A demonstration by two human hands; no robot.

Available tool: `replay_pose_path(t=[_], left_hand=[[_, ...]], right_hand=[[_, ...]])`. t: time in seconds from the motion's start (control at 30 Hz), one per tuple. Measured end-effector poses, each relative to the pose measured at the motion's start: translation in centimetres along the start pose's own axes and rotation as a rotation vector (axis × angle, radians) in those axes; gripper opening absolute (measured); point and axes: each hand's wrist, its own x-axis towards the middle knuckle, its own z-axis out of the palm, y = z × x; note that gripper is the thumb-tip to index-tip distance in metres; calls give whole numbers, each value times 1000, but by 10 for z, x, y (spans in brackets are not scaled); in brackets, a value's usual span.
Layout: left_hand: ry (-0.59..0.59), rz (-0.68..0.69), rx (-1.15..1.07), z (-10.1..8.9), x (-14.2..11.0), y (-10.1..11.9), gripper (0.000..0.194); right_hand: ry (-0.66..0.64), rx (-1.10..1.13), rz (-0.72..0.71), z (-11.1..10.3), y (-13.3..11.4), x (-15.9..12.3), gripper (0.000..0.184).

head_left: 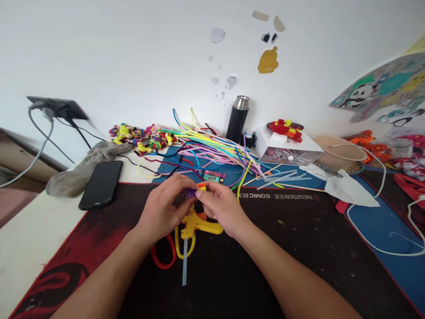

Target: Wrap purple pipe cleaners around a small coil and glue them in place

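Pinched between the fingertips of both hands is a small pipe-cleaner piece (191, 193), purple with yellow and orange parts; the fingers cover much of it. My left hand (166, 206) grips its purple side, fingers closed. From the other side my right hand (219, 204) holds the yellow and orange end between thumb and fingers. Just below the hands a yellow glue gun (207, 226) lies on the mat, a translucent glue stick (185, 268) poking out of its back. Beside it are a red loop handle (163, 266) and a yellow loop, whose tools are partly hidden.
Many coloured pipe cleaners (219, 148) are heaped at the back, near a black thermos (237, 119). Finished-looking figures (124, 133) stand left of them. A phone (101, 185) lies at left. White drawer box (288, 148), spare glue sticks (282, 177) and a white cable (368, 252) are at right.
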Motion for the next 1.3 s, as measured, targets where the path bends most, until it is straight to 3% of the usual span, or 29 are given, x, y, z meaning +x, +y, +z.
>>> replay_pose_path(t=[0.37, 0.73, 1.17, 1.3], left_hand=[[49, -81, 48, 0, -2, -4, 10], [48, -86, 27, -1, -2, -2, 9], [60, -116, 8, 2, -4, -6, 9], [113, -128, 48, 0, -3, -8, 11]], right_hand=[[-67, 92, 24, -1, -5, -2, 29], [-61, 72, 24, -6, -3, 1, 41], [-56, -5, 15, -8, -2, 1, 38], [-46, -37, 15, -11, -3, 3, 42]])
